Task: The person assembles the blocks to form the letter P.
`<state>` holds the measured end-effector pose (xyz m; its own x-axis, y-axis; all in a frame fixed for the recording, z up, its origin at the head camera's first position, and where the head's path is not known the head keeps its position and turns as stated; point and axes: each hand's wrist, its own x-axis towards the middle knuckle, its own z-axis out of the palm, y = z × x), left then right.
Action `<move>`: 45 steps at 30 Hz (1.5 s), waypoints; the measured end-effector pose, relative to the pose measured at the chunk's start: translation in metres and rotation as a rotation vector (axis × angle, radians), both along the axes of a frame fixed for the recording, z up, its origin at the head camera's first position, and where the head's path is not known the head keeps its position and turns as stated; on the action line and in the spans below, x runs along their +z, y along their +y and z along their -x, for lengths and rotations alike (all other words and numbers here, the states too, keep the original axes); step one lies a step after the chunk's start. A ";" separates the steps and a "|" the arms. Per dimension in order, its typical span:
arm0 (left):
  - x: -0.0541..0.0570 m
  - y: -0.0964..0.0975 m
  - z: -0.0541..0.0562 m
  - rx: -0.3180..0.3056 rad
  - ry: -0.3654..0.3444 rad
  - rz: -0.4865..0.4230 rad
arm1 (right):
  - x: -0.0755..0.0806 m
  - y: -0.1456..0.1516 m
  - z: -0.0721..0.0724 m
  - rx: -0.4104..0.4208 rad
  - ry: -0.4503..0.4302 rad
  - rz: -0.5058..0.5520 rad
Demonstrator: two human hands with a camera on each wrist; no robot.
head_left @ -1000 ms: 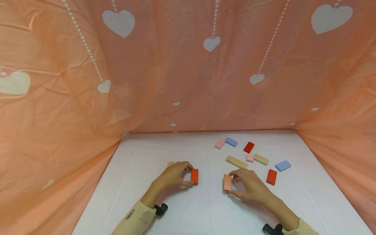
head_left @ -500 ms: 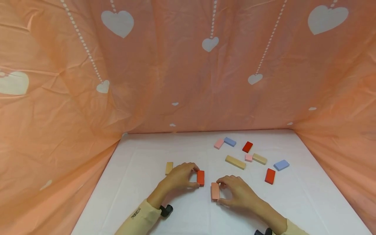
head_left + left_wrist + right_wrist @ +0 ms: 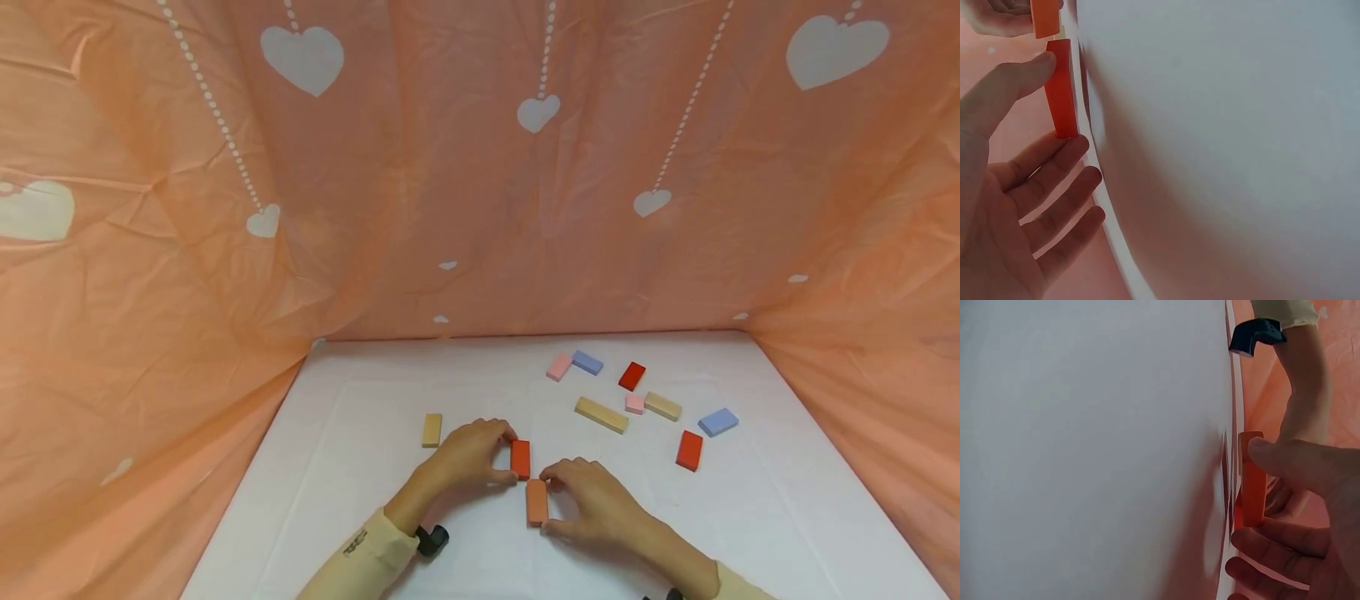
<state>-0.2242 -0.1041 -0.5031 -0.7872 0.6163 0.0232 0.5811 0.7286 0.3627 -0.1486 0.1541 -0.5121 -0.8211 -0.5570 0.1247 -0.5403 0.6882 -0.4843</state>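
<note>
In the head view my left hand pinches a red block by its two ends, thumb at the near end and fingertips at the far end. My right hand grips an orange block the same way, just nearer and slightly to the right of the red one. The two blocks lie close together, roughly parallel; whether they touch, I cannot tell. From the left wrist, the red block shows between thumb and fingertips. The right wrist view has the orange block covering most of the red one.
A tan block lies left of my left hand on the white tabletop. Back right are a long tan block, a red block, a blue block and several others. Orange curtains enclose the table.
Both hands have come together at the middle: the left moved right with the red block, the right moved left and nearer with the orange block. The tan block at left is now uncovered.
</note>
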 end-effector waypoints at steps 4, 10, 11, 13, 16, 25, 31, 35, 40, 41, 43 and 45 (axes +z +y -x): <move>0.000 0.002 -0.003 -0.009 0.008 -0.003 | -0.001 -0.005 -0.004 0.020 0.007 -0.003; 0.001 0.005 -0.004 -0.008 0.026 0.020 | -0.004 -0.010 -0.006 0.024 0.050 -0.031; 0.001 0.005 -0.005 -0.005 0.028 0.028 | -0.004 -0.010 -0.006 0.025 0.055 -0.038; 0.001 0.005 -0.005 -0.001 0.032 0.040 | -0.005 -0.011 -0.005 0.027 0.058 -0.050; 0.001 0.006 -0.005 0.007 0.031 0.057 | -0.005 -0.010 -0.005 0.031 0.050 -0.052; 0.001 0.003 -0.005 -0.007 -0.001 0.030 | -0.007 -0.006 -0.007 0.019 0.056 0.028; -0.001 0.007 -0.004 -0.011 0.022 0.059 | -0.008 -0.008 -0.007 0.015 0.075 0.022; -0.002 0.007 -0.004 -0.016 0.039 0.075 | -0.007 -0.010 -0.007 0.003 0.058 0.008; -0.002 0.008 -0.008 -0.019 0.052 0.090 | -0.006 -0.010 -0.009 -0.009 0.041 -0.007; -0.002 0.008 -0.008 -0.019 0.051 0.090 | -0.006 -0.010 -0.009 -0.012 0.041 -0.009; -0.002 0.008 -0.010 -0.018 0.050 0.092 | -0.006 -0.011 -0.009 -0.017 0.040 -0.018; -0.002 0.008 -0.011 -0.016 0.048 0.095 | -0.006 -0.012 -0.009 -0.023 0.035 -0.025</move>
